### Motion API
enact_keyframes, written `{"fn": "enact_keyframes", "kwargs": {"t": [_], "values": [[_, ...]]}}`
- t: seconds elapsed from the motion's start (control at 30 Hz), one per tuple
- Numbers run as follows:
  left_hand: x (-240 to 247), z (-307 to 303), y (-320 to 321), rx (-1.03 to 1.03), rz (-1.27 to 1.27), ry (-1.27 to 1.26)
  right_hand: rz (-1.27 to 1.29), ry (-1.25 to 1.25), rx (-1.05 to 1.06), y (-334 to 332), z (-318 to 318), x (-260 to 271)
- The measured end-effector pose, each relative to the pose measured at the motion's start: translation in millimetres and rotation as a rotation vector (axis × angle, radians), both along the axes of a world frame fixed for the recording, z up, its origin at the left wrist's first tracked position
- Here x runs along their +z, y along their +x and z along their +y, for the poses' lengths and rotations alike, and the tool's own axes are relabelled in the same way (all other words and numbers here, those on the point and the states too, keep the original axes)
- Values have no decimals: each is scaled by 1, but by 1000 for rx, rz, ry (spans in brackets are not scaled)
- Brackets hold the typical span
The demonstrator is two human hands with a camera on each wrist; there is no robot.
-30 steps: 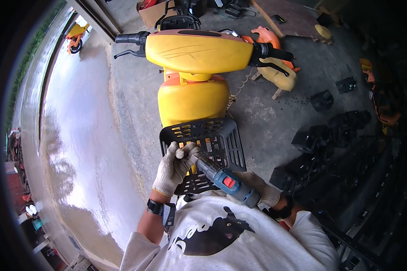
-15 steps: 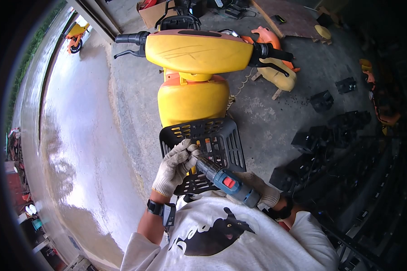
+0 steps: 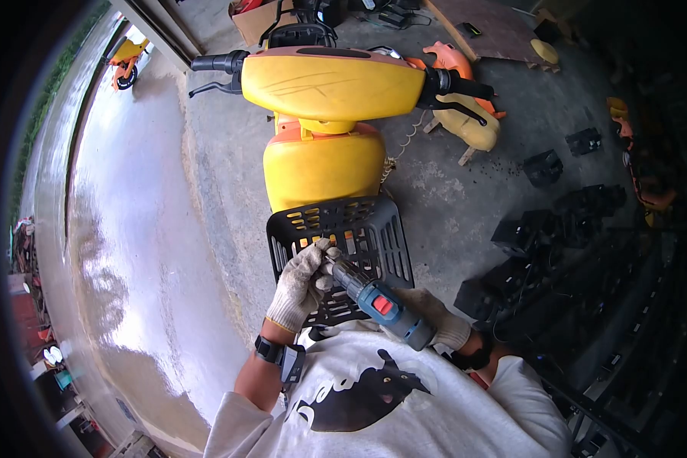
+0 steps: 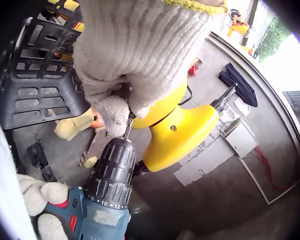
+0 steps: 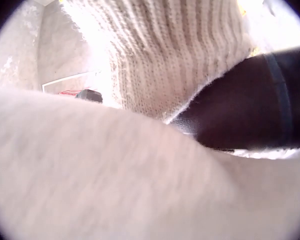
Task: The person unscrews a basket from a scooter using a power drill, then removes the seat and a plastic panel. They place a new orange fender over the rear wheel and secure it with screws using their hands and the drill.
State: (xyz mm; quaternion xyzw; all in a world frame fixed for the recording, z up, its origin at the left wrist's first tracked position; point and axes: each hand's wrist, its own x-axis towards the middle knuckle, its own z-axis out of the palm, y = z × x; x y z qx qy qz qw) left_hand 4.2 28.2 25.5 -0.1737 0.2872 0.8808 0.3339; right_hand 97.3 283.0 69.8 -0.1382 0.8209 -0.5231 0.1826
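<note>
In the head view, my gloved right hand grips a blue cordless drill, its black chuck turned toward my left hand. My left hand, in a white knit glove, pinches the far end of the thin metal bit between thumb and fingers; I cannot tell whether a small screw sits there too. Both hands are over a black slotted basket in front of a yellow scooter. The right wrist view is mostly filled by pale cloth and the glove's ribbed cuff.
The scooter's handlebar stands beyond the basket, with a brake lever at each end. Black baskets or boxes lie along the right. A pale yellow panel is on the concrete floor. Another scooter stands outside at upper left.
My left hand's fingers have drawn in around the bit's end, and the hand has shifted slightly right. The drill has moved slightly left; my right hand keeps its hold.
</note>
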Motion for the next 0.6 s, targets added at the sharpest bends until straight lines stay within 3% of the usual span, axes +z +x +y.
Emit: {"fn": "enact_keyframes", "kwargs": {"t": [0.13, 0.33, 0.6], "values": [[0, 1, -1, -8, 20, -56, -6, -63, 5, -1, 2, 1], [2, 2, -2, -36, 18, -123, -67, 34, 58, -3, 2, 7], [4, 2, -2, -41, 8, -137, -43, -61, -24, -3, -1, 8]]}}
